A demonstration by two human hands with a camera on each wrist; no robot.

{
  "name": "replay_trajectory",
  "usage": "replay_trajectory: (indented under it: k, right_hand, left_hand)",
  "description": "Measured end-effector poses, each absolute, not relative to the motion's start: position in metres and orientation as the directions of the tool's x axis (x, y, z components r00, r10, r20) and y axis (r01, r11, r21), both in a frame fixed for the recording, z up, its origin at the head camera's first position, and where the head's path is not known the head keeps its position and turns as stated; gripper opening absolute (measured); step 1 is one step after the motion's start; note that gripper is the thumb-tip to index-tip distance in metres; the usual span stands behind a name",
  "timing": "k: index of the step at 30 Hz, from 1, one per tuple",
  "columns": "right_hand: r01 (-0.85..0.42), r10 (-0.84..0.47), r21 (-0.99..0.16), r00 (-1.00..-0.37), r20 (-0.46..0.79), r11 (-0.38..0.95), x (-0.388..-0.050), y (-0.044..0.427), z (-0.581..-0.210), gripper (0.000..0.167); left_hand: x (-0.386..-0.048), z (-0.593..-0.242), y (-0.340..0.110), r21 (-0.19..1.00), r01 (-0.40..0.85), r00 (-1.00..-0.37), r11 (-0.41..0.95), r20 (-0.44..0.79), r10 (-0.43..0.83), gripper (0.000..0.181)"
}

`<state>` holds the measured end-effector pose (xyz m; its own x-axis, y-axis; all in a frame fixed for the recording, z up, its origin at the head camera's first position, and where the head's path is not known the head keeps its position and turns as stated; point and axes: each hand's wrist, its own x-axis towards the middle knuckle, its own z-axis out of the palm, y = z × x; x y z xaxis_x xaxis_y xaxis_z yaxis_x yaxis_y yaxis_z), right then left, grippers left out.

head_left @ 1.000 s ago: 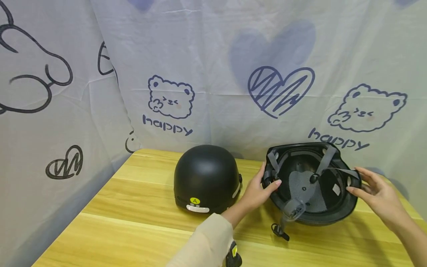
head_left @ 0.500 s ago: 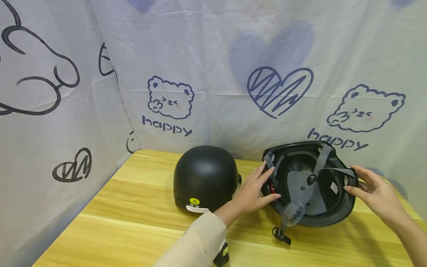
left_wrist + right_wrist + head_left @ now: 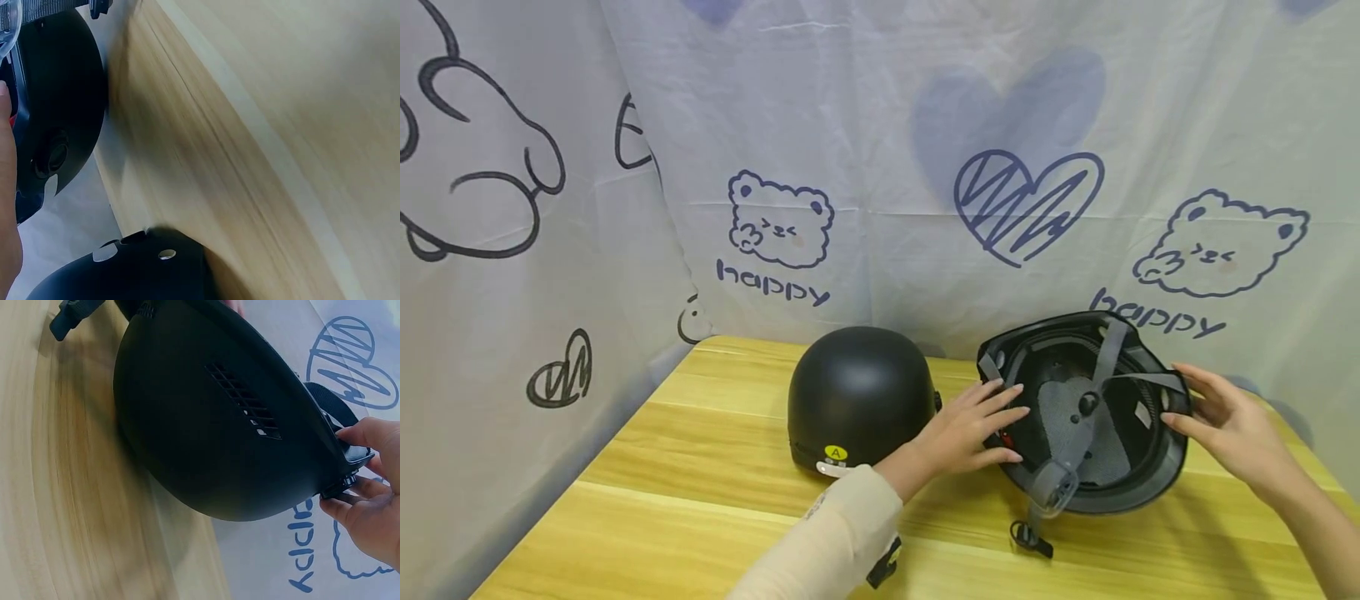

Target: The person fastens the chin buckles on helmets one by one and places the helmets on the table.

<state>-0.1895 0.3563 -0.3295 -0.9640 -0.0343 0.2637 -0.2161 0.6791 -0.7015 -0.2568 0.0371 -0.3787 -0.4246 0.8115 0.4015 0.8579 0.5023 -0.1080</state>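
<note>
helmet [image 3: 1097, 446] tilts between left fingers [image 3: 1006, 417], spread out by one side, and right fingers [image 3: 1213, 385] pinching the other.

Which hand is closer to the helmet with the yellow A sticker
Left. The left hand is just to the right of the A-sticker helmet; the right hand is farther off, pinching the tilted helmet at its right edge.

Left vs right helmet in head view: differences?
The left helmet sits dome up on the table; the right helmet is tipped, its inside facing the camera.
The left helmet shows its outer shell with a yellow sticker; the right helmet shows gray straps and lining.
The right hand holds the right helmet; no hand grips the left helmet.
Both are black.
</note>
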Motion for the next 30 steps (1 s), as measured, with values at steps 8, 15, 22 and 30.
replay_trajectory:
  k: [8, 15, 22, 30]
  right_hand:
    - [-0.246, -0.052, -0.703, -0.957, 0.286, 0.668, -0.1897, 0.3532, -0.3291, 0.068]
    - [-0.253, -0.042, -0.698, -0.951, 0.305, 0.670, -0.1896, 0.3565, -0.3336, 0.068]
    - [-0.258, -0.041, -0.694, -0.949, 0.314, 0.672, -0.1893, 0.3584, -0.3355, 0.067]
    - [-0.248, -0.032, -0.692, -0.950, 0.310, 0.678, -0.1869, 0.3581, -0.3369, 0.067]
  left_hand:
    - [-0.2552, -0.3796, 0.0372, -0.153, 0.863, -0.413, 0.482, 0.338, 0.846, 0.053]
    - [-0.2558, -0.3844, 0.0361, -0.126, 0.869, -0.412, 0.479, 0.354, 0.840, 0.052]
    - [-0.2561, -0.3855, 0.0351, -0.134, 0.870, -0.398, 0.475, 0.378, 0.836, 0.050]
    - [-0.2544, -0.3843, 0.0337, -0.121, 0.888, -0.356, 0.444, 0.430, 0.829, 0.047]
